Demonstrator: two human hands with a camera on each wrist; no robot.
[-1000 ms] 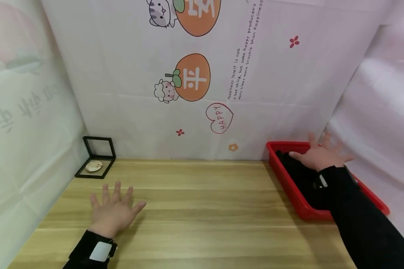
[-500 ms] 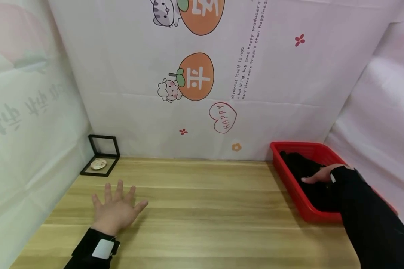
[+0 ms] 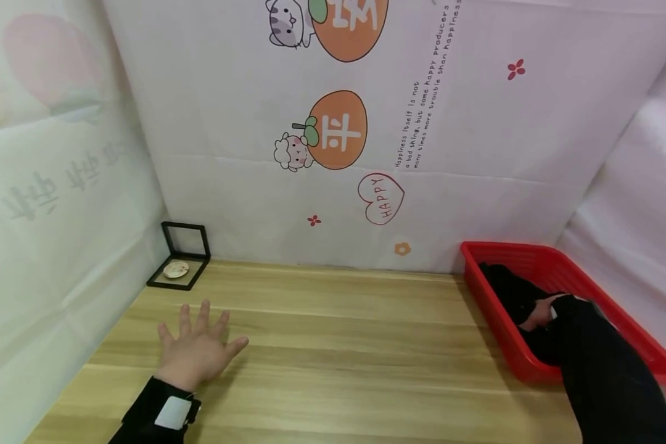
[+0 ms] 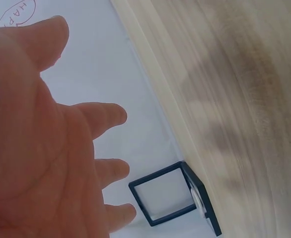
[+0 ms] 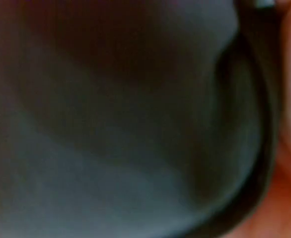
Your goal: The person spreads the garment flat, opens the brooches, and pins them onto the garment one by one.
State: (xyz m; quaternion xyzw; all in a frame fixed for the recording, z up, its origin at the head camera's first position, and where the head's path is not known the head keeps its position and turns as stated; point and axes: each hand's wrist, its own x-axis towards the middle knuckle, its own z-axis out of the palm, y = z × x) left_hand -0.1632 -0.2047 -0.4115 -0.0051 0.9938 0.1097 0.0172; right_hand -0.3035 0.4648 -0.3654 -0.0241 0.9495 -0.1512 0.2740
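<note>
My right hand (image 3: 539, 313) is down inside the red plastic basket (image 3: 491, 320), its fingers gripping black cloth (image 3: 507, 287) that lies there. Dark fabric (image 5: 120, 124) fills most of the right wrist view, blurred, with part of the hand at the right edge. The far fingertips are hidden in the folds. My left hand (image 3: 197, 354) is held palm down above the wooden table, fingers spread and straight, holding nothing. In the left wrist view the left palm (image 4: 41, 148) shows with nothing in it.
A small black hinged display frame (image 3: 191, 254) stands opened at the table's back left corner, with a round gold-coloured disc (image 3: 176, 269) in it. White printed cloth (image 3: 244, 203) walls in the wooden table (image 3: 333, 345) at the back and both sides.
My right hand has gone from spread open over the basket down into it and closed on the black cloth. The left hand keeps its pose. The head view has shifted slightly.
</note>
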